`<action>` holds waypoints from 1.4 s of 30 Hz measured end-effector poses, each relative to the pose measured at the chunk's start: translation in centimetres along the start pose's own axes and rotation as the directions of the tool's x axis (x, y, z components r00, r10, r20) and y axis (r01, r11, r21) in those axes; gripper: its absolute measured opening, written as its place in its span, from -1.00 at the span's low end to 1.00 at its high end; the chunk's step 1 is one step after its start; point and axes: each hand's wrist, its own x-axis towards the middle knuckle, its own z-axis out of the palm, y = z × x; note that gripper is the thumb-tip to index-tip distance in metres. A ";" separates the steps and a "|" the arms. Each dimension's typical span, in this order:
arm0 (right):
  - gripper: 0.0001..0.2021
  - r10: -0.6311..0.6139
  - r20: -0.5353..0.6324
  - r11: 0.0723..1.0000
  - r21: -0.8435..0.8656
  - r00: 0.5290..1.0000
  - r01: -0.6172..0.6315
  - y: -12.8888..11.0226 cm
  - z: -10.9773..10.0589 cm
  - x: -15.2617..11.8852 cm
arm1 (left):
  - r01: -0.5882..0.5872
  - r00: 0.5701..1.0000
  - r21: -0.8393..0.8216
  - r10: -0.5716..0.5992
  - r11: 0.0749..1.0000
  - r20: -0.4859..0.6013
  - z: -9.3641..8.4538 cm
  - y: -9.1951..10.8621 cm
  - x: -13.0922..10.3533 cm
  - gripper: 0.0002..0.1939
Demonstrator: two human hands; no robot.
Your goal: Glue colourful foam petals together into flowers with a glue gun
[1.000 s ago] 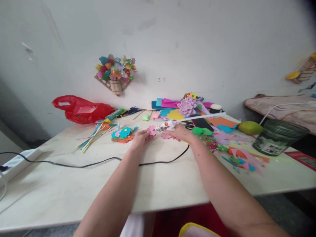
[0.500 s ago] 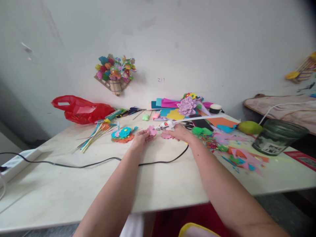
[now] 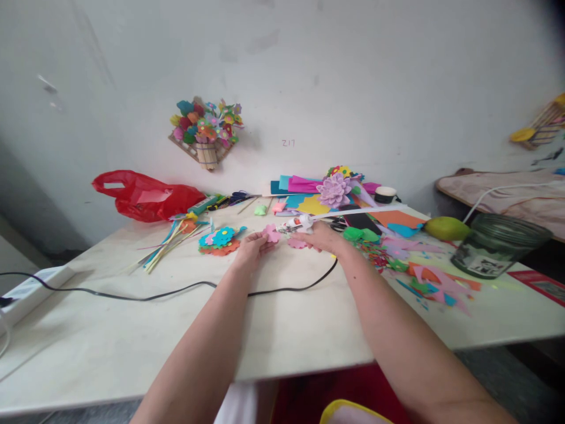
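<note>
My left hand (image 3: 253,246) is closed on the edge of a pink foam flower (image 3: 272,233), held just above the table. In my right hand (image 3: 324,237) is a white hot glue gun (image 3: 298,223), its nozzle pointing left at the flower. A long white glue stick (image 3: 357,212) sticks out of the gun's back end. Below the gun lies another pink foam piece (image 3: 298,242), partly hidden by my right hand. Left of my left hand is a pile of blue and orange foam flowers (image 3: 222,238).
A black cord (image 3: 176,287) crosses the white table from a power strip (image 3: 37,288). Thin strips (image 3: 161,250) and a red plastic bag (image 3: 148,197) are at left. Foam scraps (image 3: 441,282), a green mango-like fruit (image 3: 446,228) and a glass jar (image 3: 498,244) stand right. Foam sheets (image 3: 313,205) lie behind.
Almost nothing differs. Both hands, the flower and the glue gun stay in nearly the same place.
</note>
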 end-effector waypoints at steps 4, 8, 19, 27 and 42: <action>-0.61 -0.001 0.021 1.000 -0.014 1.000 0.001 -0.2 0.0 -0.1 | 0.003 1.000 0.006 -0.003 1.000 0.011 0.0 0.0 0.0 -0.96; -0.62 0.004 -0.003 1.000 0.001 1.000 -0.004 0.1 0.1 0.1 | -0.002 1.000 -0.004 0.002 1.000 0.013 -0.1 0.0 0.0 -0.95; -0.60 0.005 0.017 1.000 0.027 1.000 -0.006 0.2 0.0 0.0 | 0.002 1.000 0.000 -0.002 1.000 0.011 -0.1 0.0 0.0 -0.94; -0.64 -0.066 -0.005 0.975 0.212 0.998 0.065 0.5 -0.1 0.2 | 0.002 1.000 -0.006 -0.001 1.000 0.014 -0.1 0.1 0.0 -0.93; -0.67 -0.056 -0.005 0.971 0.232 0.998 0.055 0.8 0.3 0.3 | 0.006 1.000 -0.102 -0.006 0.995 -0.003 -0.2 0.5 0.0 -0.93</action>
